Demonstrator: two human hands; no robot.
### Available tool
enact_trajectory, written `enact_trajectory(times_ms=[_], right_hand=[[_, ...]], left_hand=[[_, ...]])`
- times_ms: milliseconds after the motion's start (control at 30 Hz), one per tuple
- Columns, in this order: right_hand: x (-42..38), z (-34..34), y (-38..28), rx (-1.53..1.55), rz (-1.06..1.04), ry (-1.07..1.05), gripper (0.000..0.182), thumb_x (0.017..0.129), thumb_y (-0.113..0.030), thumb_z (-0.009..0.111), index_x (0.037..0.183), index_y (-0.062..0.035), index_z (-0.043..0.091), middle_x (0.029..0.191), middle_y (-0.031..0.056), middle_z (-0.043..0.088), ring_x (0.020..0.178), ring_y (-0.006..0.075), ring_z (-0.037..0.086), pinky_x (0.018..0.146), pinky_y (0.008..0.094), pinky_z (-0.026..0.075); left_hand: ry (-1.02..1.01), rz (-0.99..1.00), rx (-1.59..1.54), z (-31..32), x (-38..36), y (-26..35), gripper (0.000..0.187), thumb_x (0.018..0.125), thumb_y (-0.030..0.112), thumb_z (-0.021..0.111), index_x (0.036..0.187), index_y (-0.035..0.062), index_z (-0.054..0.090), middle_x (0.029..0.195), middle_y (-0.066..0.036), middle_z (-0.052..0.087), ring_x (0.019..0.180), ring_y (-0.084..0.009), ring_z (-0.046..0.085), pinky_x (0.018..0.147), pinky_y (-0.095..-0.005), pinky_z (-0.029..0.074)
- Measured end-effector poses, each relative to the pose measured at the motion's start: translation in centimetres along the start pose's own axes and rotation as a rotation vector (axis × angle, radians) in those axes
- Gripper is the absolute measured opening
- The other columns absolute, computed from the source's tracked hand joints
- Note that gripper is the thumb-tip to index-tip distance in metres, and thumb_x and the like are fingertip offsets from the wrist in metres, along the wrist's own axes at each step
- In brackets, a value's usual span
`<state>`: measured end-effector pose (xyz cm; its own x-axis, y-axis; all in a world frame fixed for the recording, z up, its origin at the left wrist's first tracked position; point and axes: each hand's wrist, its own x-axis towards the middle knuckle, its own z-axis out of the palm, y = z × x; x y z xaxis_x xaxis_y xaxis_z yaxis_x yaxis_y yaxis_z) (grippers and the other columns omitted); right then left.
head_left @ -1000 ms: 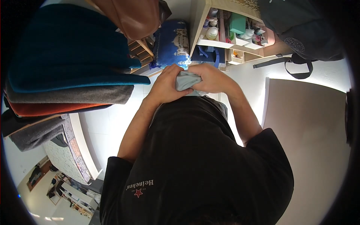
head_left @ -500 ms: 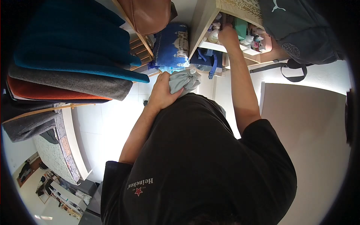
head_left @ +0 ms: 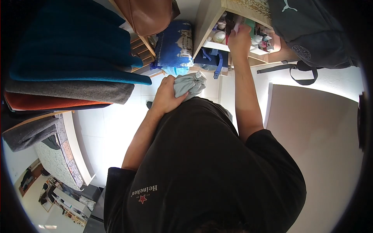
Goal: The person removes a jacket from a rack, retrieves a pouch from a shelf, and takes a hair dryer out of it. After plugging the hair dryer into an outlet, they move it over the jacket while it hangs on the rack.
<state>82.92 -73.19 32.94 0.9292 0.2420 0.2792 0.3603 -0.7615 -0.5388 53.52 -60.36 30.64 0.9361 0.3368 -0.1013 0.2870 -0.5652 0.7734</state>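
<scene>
My left hand [head_left: 166,95] is wrapped round a pale grey-green drawstring pouch [head_left: 188,85], its gathered top facing away from me. The pouch is close against the front of my dark shirt. At the opening of the wooden shelf unit [head_left: 210,23], my right hand [head_left: 239,39] is closed on a slim pale pink item [head_left: 236,26]; its kind I cannot make out. Just left of that hand sits a round white container [head_left: 219,37]. Small bottles and packets [head_left: 264,40] fill the compartment to its right, beside a green box [head_left: 250,28].
Folded or hanging clothes [head_left: 74,46] crowd the left side, with a brown leather bag [head_left: 147,15] above. A blue patterned cushion [head_left: 175,44] is left of the shelf unit. A dark backpack [head_left: 311,31] hangs at the right, over a beige panel [head_left: 311,136].
My right hand has drawn back slightly from inside the compartment, and the pale pink item now shows in its fingers. My left hand still holds the pouch.
</scene>
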Motion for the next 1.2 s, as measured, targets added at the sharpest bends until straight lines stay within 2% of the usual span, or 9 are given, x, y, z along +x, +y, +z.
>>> enact_trajectory(times_ms=[67, 100, 200, 233, 333, 533, 667, 867, 1200], right_hand=[[-0.5, -0.4, 1.1, 0.2, -0.047, 0.119, 0.035, 0.087, -0.01, 0.065, 0.113, 0.0039, 0.045, 0.102, 0.0256, 0.067, 0.091, 0.0419, 0.068, 0.078, 0.0466, 0.055], [-0.6, -0.5, 1.3, 0.244, -0.064, 0.142, 0.037, 0.088, -0.008, 0.067, 0.114, 0.0046, 0.046, 0.103, 0.0205, 0.068, 0.086, 0.0278, 0.071, 0.073, 0.0374, 0.057], [-0.4, -1.4, 1.9, 0.516, -0.057, 0.154, 0.042, 0.086, -0.011, 0.068, 0.118, 0.0051, 0.046, 0.101, 0.0201, 0.068, 0.087, 0.0293, 0.07, 0.077, 0.0387, 0.055], [-0.4, -1.7, 2.3, 0.575, -0.047, 0.138, 0.043, 0.086, -0.01, 0.068, 0.12, 0.0046, 0.046, 0.102, 0.018, 0.068, 0.087, 0.0224, 0.069, 0.075, 0.0329, 0.055], [-1.6, -3.6, 1.6, 0.747, 0.103, 0.018, 0.038, 0.089, -0.006, 0.064, 0.121, 0.0037, 0.045, 0.105, 0.0173, 0.067, 0.089, 0.0214, 0.069, 0.075, 0.0304, 0.055], [-8.5, -3.8, 3.6, 0.984, 0.091, -0.127, 0.03, 0.096, -0.001, 0.057, 0.122, 0.0032, 0.042, 0.112, 0.0185, 0.064, 0.096, 0.021, 0.067, 0.084, 0.0296, 0.055], [-11.2, -5.2, 3.1, 1.063, 0.116, -0.186, 0.029, 0.095, 0.002, 0.056, 0.12, 0.0011, 0.042, 0.111, 0.0182, 0.065, 0.093, 0.0213, 0.068, 0.084, 0.0315, 0.054], [-12.1, -5.6, 3.1, 1.205, 0.167, -0.313, 0.024, 0.097, 0.001, 0.051, 0.12, -0.0004, 0.044, 0.114, 0.0205, 0.065, 0.096, 0.0232, 0.067, 0.089, 0.0361, 0.054], [-11.3, -5.5, 3.1, 1.375, 0.188, -0.372, 0.019, 0.098, -0.001, 0.05, 0.115, -0.0002, 0.044, 0.114, 0.0217, 0.064, 0.094, 0.0231, 0.067, 0.088, 0.0361, 0.054]], left_hand=[[-0.003, -0.003, 0.0, 0.0, 0.2, 0.0, 0.05, 0.076, 0.027, 0.079, 0.104, -0.0025, 0.049, 0.101, -0.024, 0.057, 0.102, -0.0397, 0.055, 0.088, -0.0445, 0.046], [-0.009, -0.008, 0.004, 0.0, 0.2, 0.0, 0.05, 0.076, 0.027, 0.079, 0.104, -0.0026, 0.049, 0.101, -0.024, 0.057, 0.101, -0.0396, 0.055, 0.088, -0.0444, 0.046], [-0.026, 0.003, 0.028, 0.1, 0.5, 0.1, 0.05, 0.076, 0.027, 0.079, 0.104, -0.0026, 0.05, 0.101, -0.023, 0.058, 0.102, -0.0396, 0.056, 0.088, -0.0444, 0.046], [-0.031, 0.006, 0.026, 0.3, 0.6, 0.3, 0.05, 0.076, 0.027, 0.079, 0.104, -0.0026, 0.05, 0.101, -0.023, 0.058, 0.102, -0.0396, 0.056, 0.088, -0.0444, 0.046], [-0.039, 0.016, 0.015, 0.4, 0.9, 0.6, 0.05, 0.075, 0.027, 0.079, 0.104, -0.0025, 0.05, 0.101, -0.023, 0.058, 0.102, -0.0398, 0.055, 0.088, -0.0444, 0.046], [-0.029, 0.012, 0.017, 0.9, 1.1, 0.4, 0.051, 0.075, 0.028, 0.08, 0.104, -0.0027, 0.05, 0.102, -0.024, 0.058, 0.101, -0.0401, 0.056, 0.087, -0.0447, 0.046], [-0.038, 0.015, 0.007, 1.1, 1.2, 0.2, 0.052, 0.075, 0.029, 0.08, 0.103, -0.0027, 0.05, 0.102, -0.024, 0.058, 0.101, -0.0398, 0.055, 0.087, -0.045, 0.046], [-0.057, 0.023, 0.028, 0.9, 1.5, 1.1, 0.051, 0.076, 0.029, 0.079, 0.103, -0.0027, 0.05, 0.101, -0.023, 0.058, 0.101, -0.0397, 0.056, 0.088, -0.0451, 0.046], [-0.051, 0.028, 0.027, 0.9, 1.3, 0.9, 0.051, 0.076, 0.029, 0.079, 0.103, -0.0027, 0.05, 0.1, -0.023, 0.057, 0.101, -0.0396, 0.056, 0.088, -0.0449, 0.046]])
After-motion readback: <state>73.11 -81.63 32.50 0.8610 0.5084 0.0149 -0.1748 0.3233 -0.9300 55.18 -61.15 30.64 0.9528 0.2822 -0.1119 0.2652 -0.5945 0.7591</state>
